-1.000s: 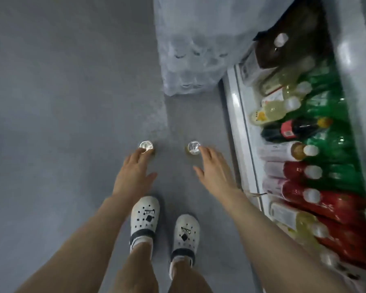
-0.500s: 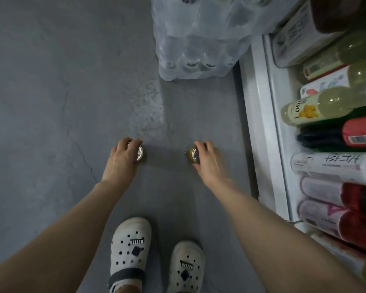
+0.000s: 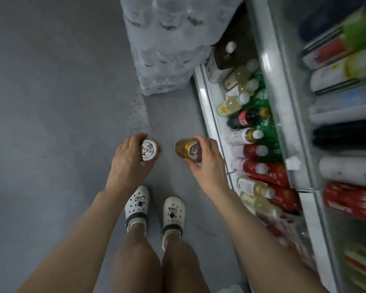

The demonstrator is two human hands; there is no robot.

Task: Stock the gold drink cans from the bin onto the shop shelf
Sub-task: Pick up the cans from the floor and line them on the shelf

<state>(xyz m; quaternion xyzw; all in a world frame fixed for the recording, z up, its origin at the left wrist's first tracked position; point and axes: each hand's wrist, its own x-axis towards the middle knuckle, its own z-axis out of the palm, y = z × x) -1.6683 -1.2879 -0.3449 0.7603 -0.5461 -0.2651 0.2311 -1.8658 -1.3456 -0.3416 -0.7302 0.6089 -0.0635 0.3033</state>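
Two gold cans (image 3: 149,149), one apiece, in the firm clasp of left hand (image 3: 128,163) and right hand (image 3: 207,163).

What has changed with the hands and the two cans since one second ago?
Both hands, then reaching with straight fingers, have closed on the cans: the left hand grips the left can, the right hand grips the right can, now lifted and tilted. The wrapped bottle pack and shelf bottles stayed.
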